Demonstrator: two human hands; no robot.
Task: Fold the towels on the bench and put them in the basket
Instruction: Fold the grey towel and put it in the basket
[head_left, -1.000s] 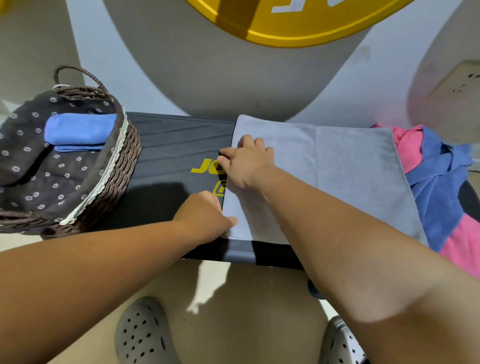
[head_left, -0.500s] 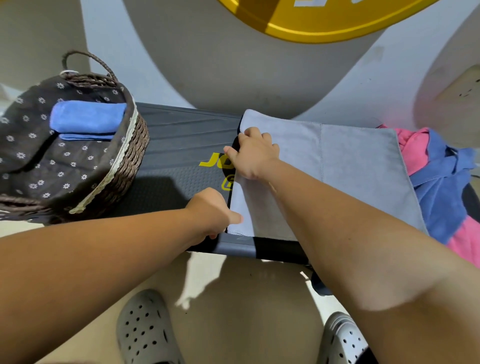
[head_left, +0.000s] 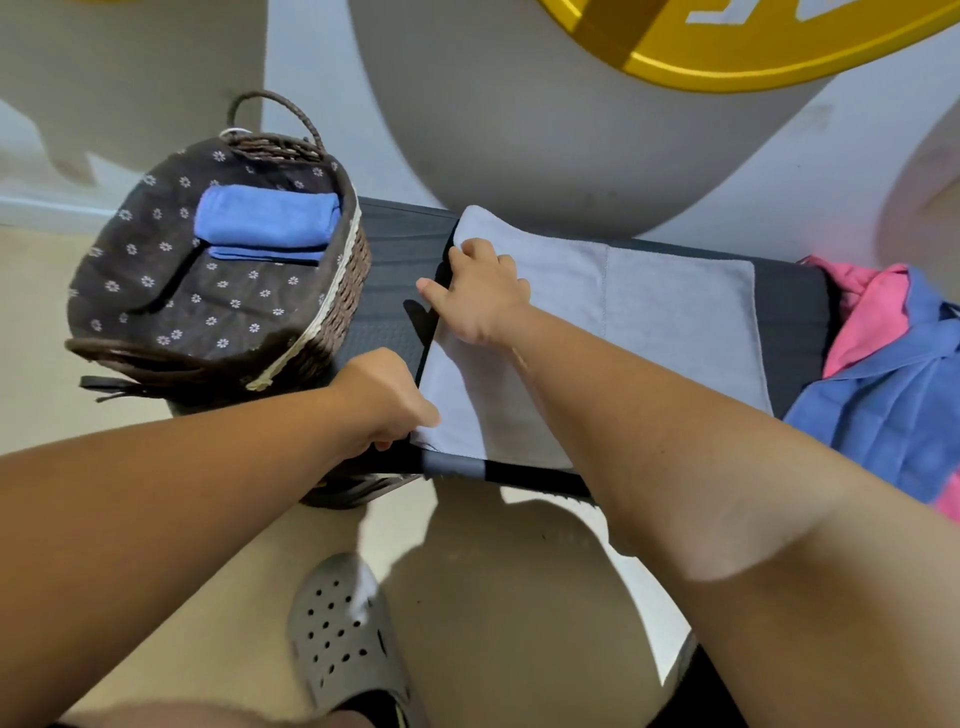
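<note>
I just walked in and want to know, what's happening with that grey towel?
A person is folding the grey towel on the black bench. The left hand pinches its near left corner, and the right hand grips the same edge farther back. A folded blue towel already lies in the wicker basket at the left. A pink and blue heap sits at the right.

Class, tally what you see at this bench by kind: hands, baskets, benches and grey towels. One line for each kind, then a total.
Hands: 2, the left hand and the right hand
Baskets: 1, the basket
Benches: 1, the bench
Grey towels: 1, the grey towel
Total: 5
</note>
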